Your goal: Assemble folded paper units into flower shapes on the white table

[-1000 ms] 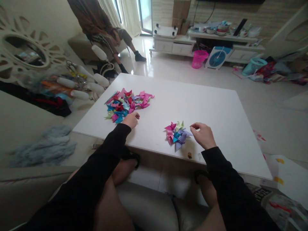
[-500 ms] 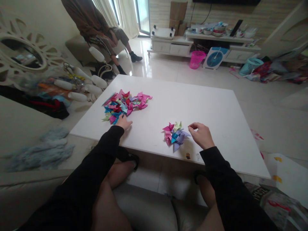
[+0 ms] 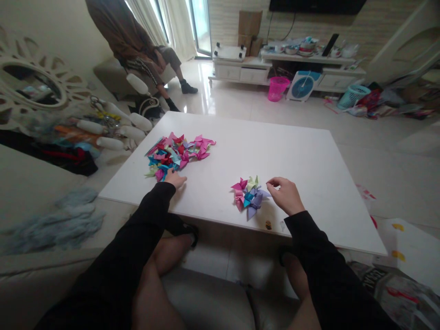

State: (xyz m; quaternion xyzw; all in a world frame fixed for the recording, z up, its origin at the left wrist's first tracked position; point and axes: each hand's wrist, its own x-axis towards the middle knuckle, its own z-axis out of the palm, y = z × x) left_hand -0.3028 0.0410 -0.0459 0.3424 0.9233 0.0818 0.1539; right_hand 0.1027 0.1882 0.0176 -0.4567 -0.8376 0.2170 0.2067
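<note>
Our left hand [image 3: 176, 178] is at the near edge of a heap of multicoloured folded-paper figures [image 3: 175, 156] on the white rectangular desk [image 3: 275, 151]. Just beside a smaller pink, green, blue and purple folded-paper cluster [image 3: 248, 199], our right hand [image 3: 285, 195] is curled; we cannot tell whether either grip holds paper.

Colourful folded papers [image 3: 174, 157] lie heaped, apart from a smaller cluster [image 3: 248, 199].

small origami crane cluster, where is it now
In the head view, the small cluster sits on the white table toward the near edge, left of the right hand and right of the larger origami pile.
</note>
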